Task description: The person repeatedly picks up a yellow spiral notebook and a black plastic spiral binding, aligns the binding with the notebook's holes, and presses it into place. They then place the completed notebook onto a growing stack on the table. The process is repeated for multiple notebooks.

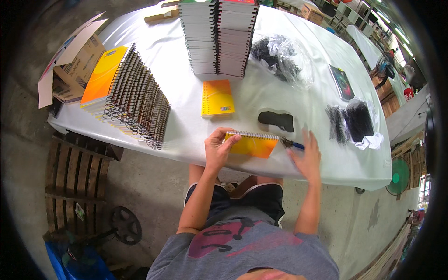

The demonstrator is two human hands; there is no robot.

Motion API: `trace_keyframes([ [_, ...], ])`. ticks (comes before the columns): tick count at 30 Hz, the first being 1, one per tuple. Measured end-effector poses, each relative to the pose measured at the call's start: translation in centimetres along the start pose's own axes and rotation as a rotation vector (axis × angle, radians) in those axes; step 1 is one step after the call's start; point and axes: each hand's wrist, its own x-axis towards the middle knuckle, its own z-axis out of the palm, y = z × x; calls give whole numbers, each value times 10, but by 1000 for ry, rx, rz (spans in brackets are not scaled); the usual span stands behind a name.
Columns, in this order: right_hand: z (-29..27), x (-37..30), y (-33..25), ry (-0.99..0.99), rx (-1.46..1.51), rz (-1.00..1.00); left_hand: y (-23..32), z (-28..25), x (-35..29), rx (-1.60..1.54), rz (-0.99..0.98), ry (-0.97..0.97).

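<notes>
Grey shirt (270, 254), left hand (217, 150) pinching notebook (255, 146)

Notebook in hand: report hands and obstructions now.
Left hand holding yellow-orange spiral notebook. Right hand blurred beside blue-handled pliers, grip unclear. Flat black item just beyond, not blocking.

Bare tablecloth (186, 133) beside left hand (217, 148), spiral stack (140, 95) farther left — tall stacks (201, 46) ahead

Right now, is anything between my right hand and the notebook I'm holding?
Yes, a blue-handled tool, at the right end of the notebook. Your right hand is blurred, so I can't tell whether it touches the tool.
</notes>
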Motion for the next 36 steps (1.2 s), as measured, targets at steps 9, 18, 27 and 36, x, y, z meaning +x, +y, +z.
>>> trace_keyframes([
  [9, 21, -34, -19, 151, -20, -151, 8, 19, -7, 272, 463, 145],
  [18, -32, -42, -119, 140, 375, -463, 26, 19, -14, 484, 583, 236],
  [27, -39, -38, -125, 76, 344, -475, 30, 18, -15, 487, 684, 206],
  [36, -45, -38, -118, -338, 805, -345, 25, 13, -14, 628, 954, 233],
])
